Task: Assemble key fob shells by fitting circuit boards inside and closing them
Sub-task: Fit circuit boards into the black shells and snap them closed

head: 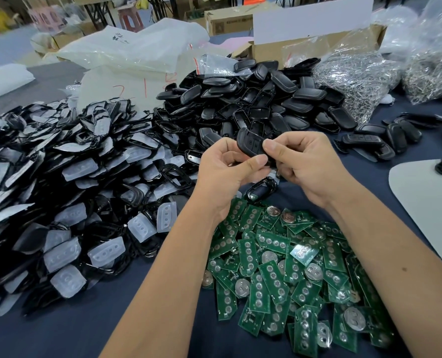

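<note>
A black key fob shell (249, 143) is held above the table between both hands. My left hand (227, 171) grips its lower end, thumb pressed along the near edge. My right hand (302, 161) pinches its right end with thumb and curled fingers. Whether a board sits inside the fob is hidden. A heap of green circuit boards (292, 270) with round metal battery clips lies just below my hands. One open black shell frame (262, 189) rests at the top of that heap.
A big pile of black shell halves (253, 104) lies behind my hands. Left of it spreads a pile of frames with translucent button pads (72, 192). Several closed fobs (380, 140), bags of metal parts (357, 76), a cardboard box (305, 45) and a white board (429, 192) sit on the right.
</note>
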